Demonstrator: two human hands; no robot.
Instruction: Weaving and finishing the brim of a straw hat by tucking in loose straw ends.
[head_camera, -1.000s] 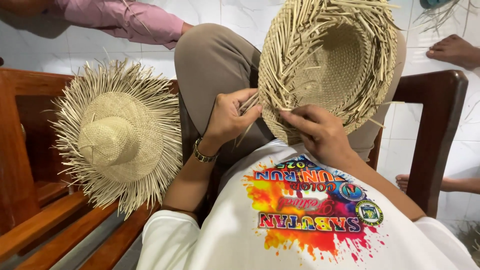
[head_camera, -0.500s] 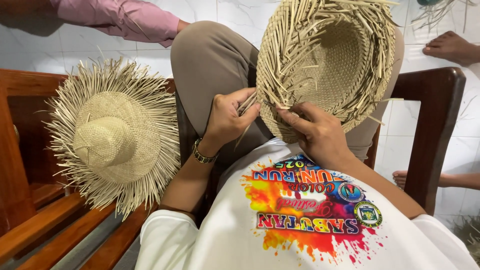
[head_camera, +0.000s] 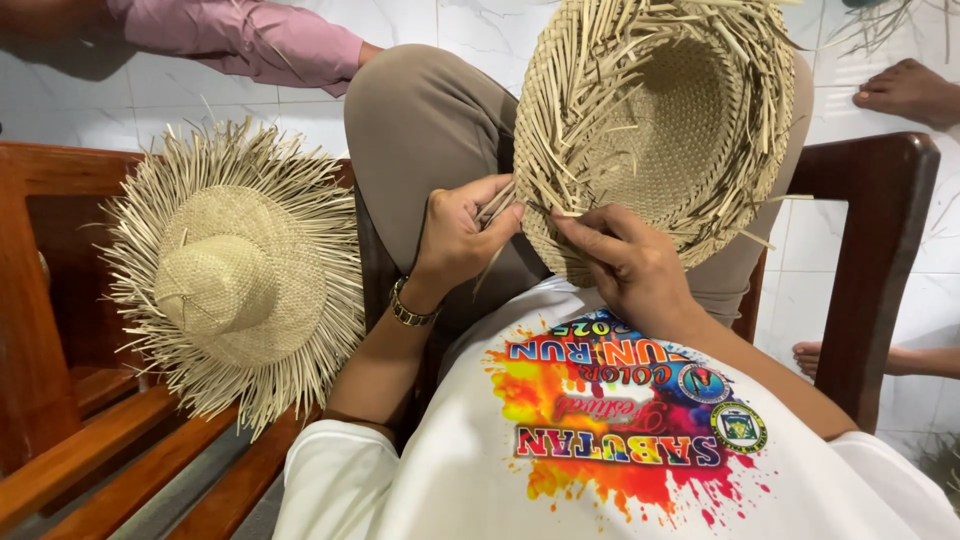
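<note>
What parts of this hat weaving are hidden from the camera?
- Head view: the far brim of the unfinished straw hat is cut off by the top edge.
- The left hand covers the strands it pinches, so the weave beneath is hidden.
- The right hand has fingertips tucked into the brim; its grip is unclear.
- The person in the pink sleeve is cut off by the top edge.

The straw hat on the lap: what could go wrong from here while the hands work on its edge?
1. The left hand pinches thin loose strips at the rim; a hard pull might snap them.
2. The unfinished straw hat only leans on the knee, steadied by the right hand; it could slide off.
3. The second hat lies near the bench edge and may get knocked down.
</note>
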